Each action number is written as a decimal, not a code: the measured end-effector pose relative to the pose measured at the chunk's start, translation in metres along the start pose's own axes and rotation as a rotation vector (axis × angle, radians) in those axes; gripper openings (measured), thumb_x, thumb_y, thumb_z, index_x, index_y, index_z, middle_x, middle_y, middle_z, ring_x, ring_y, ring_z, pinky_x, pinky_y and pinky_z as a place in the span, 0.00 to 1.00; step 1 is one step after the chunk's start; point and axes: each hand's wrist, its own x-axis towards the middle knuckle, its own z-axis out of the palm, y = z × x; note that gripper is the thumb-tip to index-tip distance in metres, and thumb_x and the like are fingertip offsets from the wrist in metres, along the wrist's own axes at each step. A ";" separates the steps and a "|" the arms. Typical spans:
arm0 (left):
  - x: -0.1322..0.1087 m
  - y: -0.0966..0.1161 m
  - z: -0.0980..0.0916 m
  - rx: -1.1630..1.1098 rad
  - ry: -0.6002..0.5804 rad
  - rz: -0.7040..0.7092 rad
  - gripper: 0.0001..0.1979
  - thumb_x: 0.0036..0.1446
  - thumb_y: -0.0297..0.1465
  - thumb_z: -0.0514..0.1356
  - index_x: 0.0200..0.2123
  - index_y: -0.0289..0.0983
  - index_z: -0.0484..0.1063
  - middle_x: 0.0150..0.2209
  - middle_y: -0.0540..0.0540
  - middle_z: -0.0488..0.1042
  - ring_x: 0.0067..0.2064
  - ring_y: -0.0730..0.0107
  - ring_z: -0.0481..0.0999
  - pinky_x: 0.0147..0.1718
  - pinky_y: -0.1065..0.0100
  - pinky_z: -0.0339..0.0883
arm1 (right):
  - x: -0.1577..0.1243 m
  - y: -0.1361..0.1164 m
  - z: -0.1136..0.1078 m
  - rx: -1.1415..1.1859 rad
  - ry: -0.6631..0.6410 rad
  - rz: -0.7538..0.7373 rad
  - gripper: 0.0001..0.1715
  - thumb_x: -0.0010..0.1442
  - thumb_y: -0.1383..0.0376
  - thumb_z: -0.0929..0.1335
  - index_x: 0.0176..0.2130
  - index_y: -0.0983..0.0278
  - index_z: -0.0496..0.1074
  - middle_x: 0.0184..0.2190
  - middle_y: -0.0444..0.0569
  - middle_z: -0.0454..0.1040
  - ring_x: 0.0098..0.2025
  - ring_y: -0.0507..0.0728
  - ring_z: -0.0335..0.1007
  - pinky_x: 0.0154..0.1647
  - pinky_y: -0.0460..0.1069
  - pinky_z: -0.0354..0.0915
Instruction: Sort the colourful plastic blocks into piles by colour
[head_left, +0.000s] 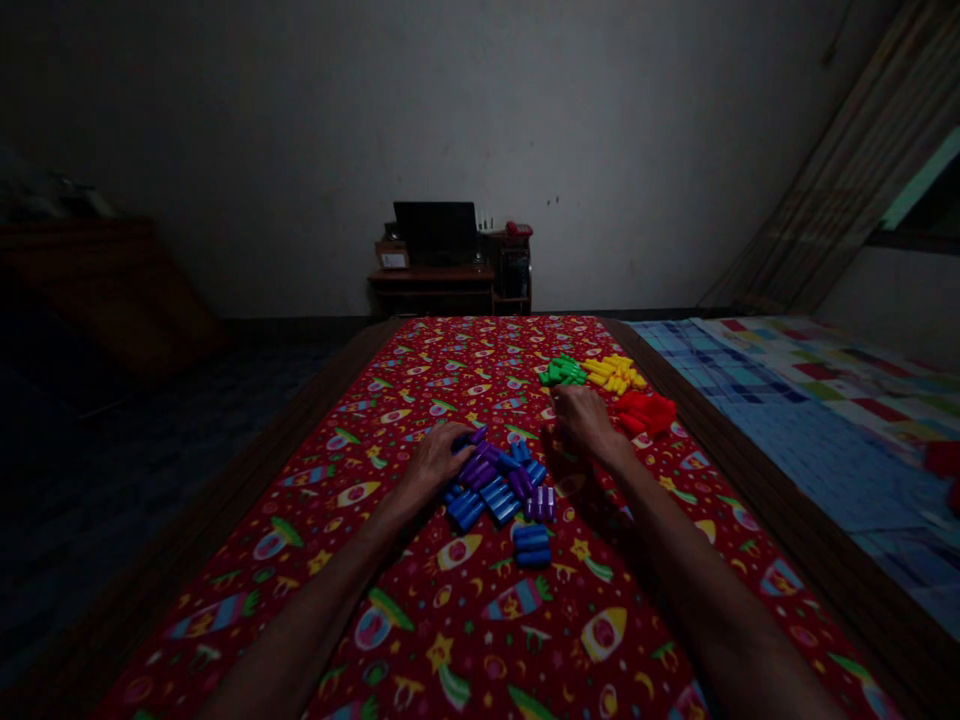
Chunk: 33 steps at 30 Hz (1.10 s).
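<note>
My left hand rests at the left edge of a mixed heap of small plastic cylinders. Its thumb and fingers are apart, curved around purple cylinders without a clear grip. Among these lie blue cylinders, some side by side in short rows; a small blue group sits nearer to me. My right hand is closed, fingers curled down just in front of the green cylinders; what they hold, if anything, is hidden. Yellow cylinders and a red pile lie beyond and right of that hand.
Everything lies on a red patterned cloth with dark brown borders. A bed with a blue checked cover is on the right. Against the far wall stands a desk with a monitor. A wooden cabinet is at left.
</note>
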 end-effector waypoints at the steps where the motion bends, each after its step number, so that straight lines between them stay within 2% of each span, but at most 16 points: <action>1: 0.000 0.002 -0.001 -0.002 -0.010 0.030 0.11 0.52 0.31 0.60 0.40 0.39 0.77 0.43 0.43 0.79 0.47 0.58 0.75 0.50 0.59 0.67 | -0.002 -0.012 0.004 0.047 -0.001 -0.093 0.17 0.65 0.68 0.59 0.45 0.67 0.74 0.39 0.59 0.77 0.40 0.58 0.72 0.36 0.47 0.59; 5: 0.001 0.006 -0.003 -0.039 -0.054 0.110 0.08 0.55 0.29 0.58 0.37 0.39 0.77 0.40 0.45 0.79 0.45 0.63 0.76 0.49 0.62 0.67 | -0.007 -0.050 0.027 0.276 -0.098 -0.516 0.15 0.62 0.71 0.63 0.48 0.67 0.71 0.44 0.56 0.75 0.44 0.56 0.70 0.41 0.46 0.60; 7: 0.001 0.005 -0.003 -0.031 -0.067 0.075 0.09 0.56 0.30 0.57 0.38 0.39 0.77 0.40 0.45 0.79 0.44 0.63 0.76 0.48 0.62 0.68 | -0.009 -0.056 0.035 0.325 -0.153 -0.560 0.14 0.61 0.74 0.63 0.45 0.68 0.73 0.39 0.54 0.76 0.40 0.54 0.70 0.38 0.45 0.59; 10: -0.001 0.001 -0.002 0.022 -0.105 0.019 0.13 0.58 0.35 0.57 0.43 0.38 0.76 0.43 0.44 0.79 0.45 0.62 0.76 0.47 0.62 0.68 | -0.008 -0.050 0.033 0.345 -0.146 -0.459 0.13 0.61 0.73 0.63 0.42 0.70 0.75 0.34 0.53 0.77 0.34 0.53 0.70 0.33 0.45 0.57; 13: -0.003 -0.003 -0.002 0.095 -0.155 0.076 0.15 0.59 0.38 0.57 0.46 0.39 0.75 0.45 0.43 0.77 0.48 0.60 0.74 0.49 0.61 0.66 | -0.003 -0.034 0.021 0.362 -0.121 -0.374 0.12 0.60 0.71 0.64 0.41 0.69 0.76 0.33 0.52 0.77 0.32 0.52 0.69 0.31 0.44 0.56; 20: -0.003 0.001 -0.010 0.245 -0.279 0.154 0.11 0.57 0.37 0.59 0.38 0.38 0.76 0.43 0.42 0.75 0.49 0.58 0.72 0.51 0.59 0.62 | 0.011 0.022 -0.004 0.196 -0.040 -0.101 0.14 0.57 0.69 0.65 0.40 0.68 0.78 0.34 0.53 0.78 0.34 0.54 0.71 0.31 0.44 0.56; 25: -0.002 -0.001 -0.008 0.168 -0.196 0.198 0.07 0.56 0.34 0.59 0.35 0.38 0.73 0.40 0.44 0.76 0.46 0.60 0.72 0.50 0.59 0.63 | 0.010 0.055 -0.006 0.056 -0.127 0.070 0.13 0.56 0.70 0.65 0.36 0.67 0.79 0.32 0.52 0.78 0.33 0.54 0.70 0.28 0.44 0.53; 28: 0.002 0.000 -0.008 0.131 -0.145 0.146 0.06 0.55 0.34 0.58 0.32 0.38 0.72 0.36 0.45 0.76 0.42 0.62 0.74 0.46 0.61 0.65 | 0.008 0.063 -0.007 0.049 -0.172 0.113 0.12 0.56 0.70 0.64 0.34 0.69 0.78 0.30 0.51 0.77 0.29 0.52 0.67 0.26 0.45 0.51; 31: 0.005 0.006 -0.011 0.076 -0.058 0.082 0.06 0.54 0.35 0.58 0.33 0.39 0.71 0.35 0.45 0.77 0.40 0.62 0.75 0.41 0.63 0.68 | 0.009 0.053 -0.012 0.056 -0.040 0.143 0.13 0.59 0.68 0.63 0.35 0.69 0.77 0.31 0.53 0.76 0.29 0.52 0.66 0.27 0.45 0.51; 33: 0.005 0.013 -0.013 0.020 -0.021 0.071 0.07 0.55 0.35 0.58 0.34 0.39 0.71 0.35 0.46 0.78 0.38 0.63 0.77 0.39 0.64 0.69 | 0.009 0.035 -0.015 0.135 0.051 0.085 0.16 0.63 0.65 0.62 0.34 0.69 0.77 0.29 0.52 0.75 0.29 0.52 0.65 0.28 0.45 0.51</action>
